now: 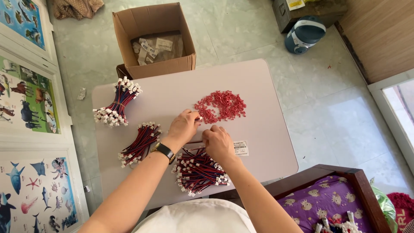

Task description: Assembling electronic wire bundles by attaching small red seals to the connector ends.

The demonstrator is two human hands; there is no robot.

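Seen from above, the left hand (183, 126) pinches a small white connector at the edge of a pile of red connector pieces (221, 105) on a pale surface (267, 146). The right hand (218, 142) is curled; whether it grips anything cannot be told. Steady fingertip alignment seems best. Wire bundles (199, 170) lie below. A white rectangular label (240, 148) sits beside the right hand; an open cardboard box (153, 39) holds bagged, white-labelled packets.
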